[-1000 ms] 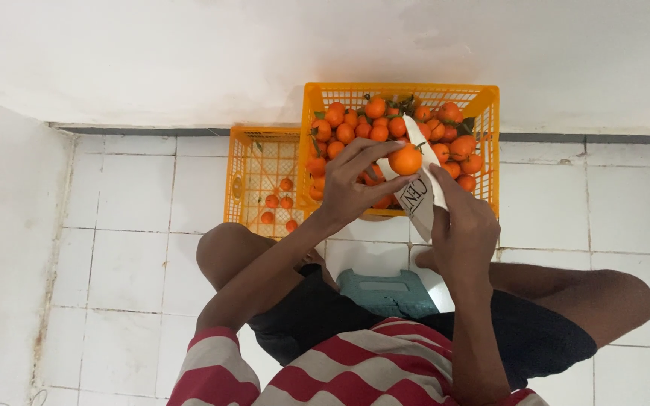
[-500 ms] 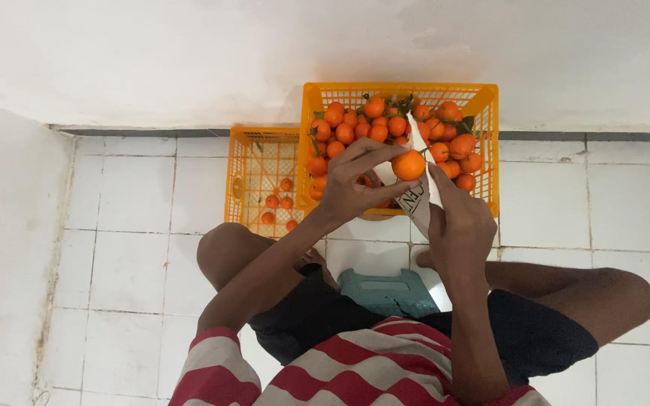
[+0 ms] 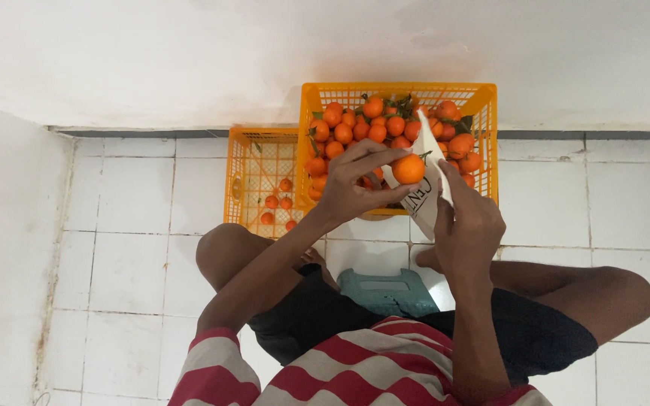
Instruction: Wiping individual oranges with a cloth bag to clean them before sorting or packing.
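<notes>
My left hand [image 3: 355,184] grips one small orange [image 3: 408,169] at its fingertips, held against a white card-like sheet [image 3: 424,188]. My right hand [image 3: 466,225] holds that white sheet from below, tilted upward. Both hands hover over the near edge of a full orange crate [image 3: 483,135] heaped with several small oranges with green stems.
A second orange crate [image 3: 244,180] at the left holds only a few oranges. A teal scale [image 3: 385,289] sits on the white tiled floor between my legs. White walls stand behind and to the left.
My left hand with the orange has stayed near the white sheet, shifting only slightly. The right hand keeps holding the sheet.
</notes>
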